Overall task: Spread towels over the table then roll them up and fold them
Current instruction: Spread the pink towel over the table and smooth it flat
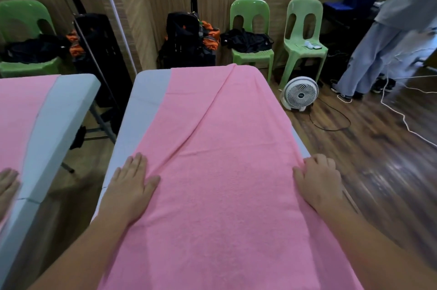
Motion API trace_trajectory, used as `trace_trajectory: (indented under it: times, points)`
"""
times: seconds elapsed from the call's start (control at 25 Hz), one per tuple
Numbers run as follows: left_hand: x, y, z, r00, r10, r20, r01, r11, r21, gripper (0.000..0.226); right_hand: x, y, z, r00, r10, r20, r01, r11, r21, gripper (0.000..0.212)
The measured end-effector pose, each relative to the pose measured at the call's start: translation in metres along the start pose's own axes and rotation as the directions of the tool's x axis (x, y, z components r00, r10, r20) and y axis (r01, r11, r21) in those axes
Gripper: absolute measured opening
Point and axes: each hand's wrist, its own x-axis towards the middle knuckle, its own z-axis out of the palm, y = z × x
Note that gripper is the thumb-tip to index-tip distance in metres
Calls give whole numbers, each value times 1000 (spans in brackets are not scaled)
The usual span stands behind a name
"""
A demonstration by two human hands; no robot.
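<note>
A pink towel [220, 162] lies spread lengthwise over the white table [142, 109], covering all but a strip along the left side. A long diagonal crease runs from its far end toward the near left. My left hand [132, 183] rests flat on the towel's left edge with fingers straight. At the right edge of the towel, over the table's rim, my right hand [316, 180] presses down with the fingers slightly bent.
A mirror [47, 100] on the left reflects the table, towel and hand. Two green chairs [305, 36] and black bags [186, 41] stand by the far wall. A white fan [299, 94] and cables lie on the wood floor at right, near a standing person [387, 41].
</note>
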Motion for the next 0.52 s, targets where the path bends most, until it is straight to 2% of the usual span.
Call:
trace_trajectory:
  times: [0.12,0.24,0.44,0.52]
  points:
    - [-1,-14,-4,998,-68,-4,68,998,-7,92,-10,9,1,996,-53,-68,56,998,41,20]
    - [-9,-31,-8,987,-161,-2,161,987,-1,95,-11,16,2,992,-8,-122,18,997,76,18]
    - [-11,-23,-18,976,-216,27,214,975,61,93,-9,15,-3,999,28,-17,-26,994,109,23]
    - [-13,-6,-31,969,-246,16,245,968,50,95,-13,7,-13,1000,-12,18,11,998,62,32]
